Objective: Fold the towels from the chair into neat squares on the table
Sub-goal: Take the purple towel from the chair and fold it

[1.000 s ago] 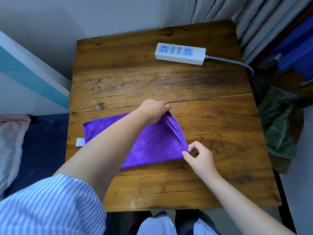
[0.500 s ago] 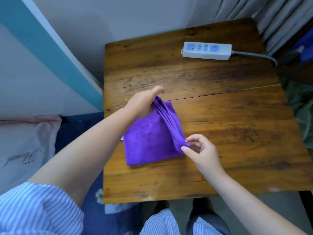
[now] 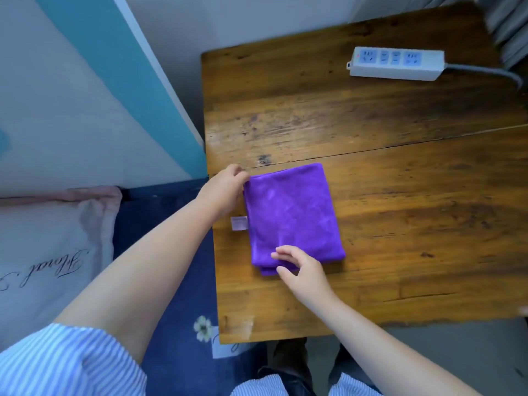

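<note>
Left hand [image 3: 225, 188] pinched the folded purple towel [image 3: 294, 215] beside it; right hand [image 3: 300, 268], relaxed, rested on its near edge. Final squaring likely remained.

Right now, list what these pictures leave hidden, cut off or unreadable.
All from the head view:
- Chair and remaining towels: out of frame.
- Purple towel: lower layers covered by its top layer; near edge partly under the right hand.
- White tag: print too small and blurred.
- Power strip cord: cut off by the right edge.
- Left hand: fingertips at the towel's far-left corner; grip unclear.
</note>
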